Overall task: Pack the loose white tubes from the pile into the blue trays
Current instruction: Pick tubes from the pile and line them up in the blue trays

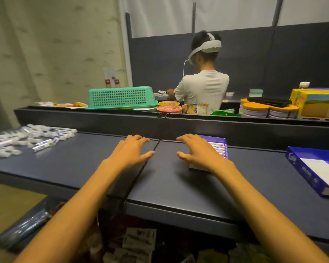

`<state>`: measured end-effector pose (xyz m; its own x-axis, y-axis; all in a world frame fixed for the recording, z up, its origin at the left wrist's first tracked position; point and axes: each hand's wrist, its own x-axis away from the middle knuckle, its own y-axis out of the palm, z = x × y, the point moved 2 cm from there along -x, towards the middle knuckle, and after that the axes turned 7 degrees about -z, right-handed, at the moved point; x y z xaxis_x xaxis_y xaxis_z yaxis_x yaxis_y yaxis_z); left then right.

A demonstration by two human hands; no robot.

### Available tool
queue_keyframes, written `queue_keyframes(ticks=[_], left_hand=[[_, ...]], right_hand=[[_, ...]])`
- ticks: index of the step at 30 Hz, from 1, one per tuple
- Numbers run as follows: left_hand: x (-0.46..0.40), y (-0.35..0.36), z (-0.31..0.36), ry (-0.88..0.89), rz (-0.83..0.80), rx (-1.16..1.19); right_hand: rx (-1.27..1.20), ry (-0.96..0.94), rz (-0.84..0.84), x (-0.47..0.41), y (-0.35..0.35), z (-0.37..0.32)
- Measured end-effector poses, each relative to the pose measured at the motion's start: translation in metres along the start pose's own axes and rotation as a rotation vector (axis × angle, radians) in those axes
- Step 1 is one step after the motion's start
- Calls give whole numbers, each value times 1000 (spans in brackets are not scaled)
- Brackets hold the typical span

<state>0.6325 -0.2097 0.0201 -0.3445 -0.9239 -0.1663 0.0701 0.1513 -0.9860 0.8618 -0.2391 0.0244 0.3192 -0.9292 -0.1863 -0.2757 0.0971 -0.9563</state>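
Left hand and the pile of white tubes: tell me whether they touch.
Apart. The head view shows the left hand spread at the table's middle seam, with bare dark table between it and the pile of white tubes at far left.

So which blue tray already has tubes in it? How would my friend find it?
Start at the long dark table and find the right hand. The blue tray under and just beyond it, by the back ledge, shows a row of tubes. The other blue tray, far right, shows only a white bottom.

Tube pile (27,137) far left on table (80,158); two trays (219,143) (302,171) right.
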Motion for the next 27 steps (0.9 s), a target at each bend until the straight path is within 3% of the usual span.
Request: queue_keyframes(ticks=[18, 27], left_hand=[[195, -23, -337, -236, -44, -23], [200, -21, -472, -298, -34, -3]], right_hand=[[87, -234, -91, -133, 121, -350], [127, -246, -116, -222, 156, -442]])
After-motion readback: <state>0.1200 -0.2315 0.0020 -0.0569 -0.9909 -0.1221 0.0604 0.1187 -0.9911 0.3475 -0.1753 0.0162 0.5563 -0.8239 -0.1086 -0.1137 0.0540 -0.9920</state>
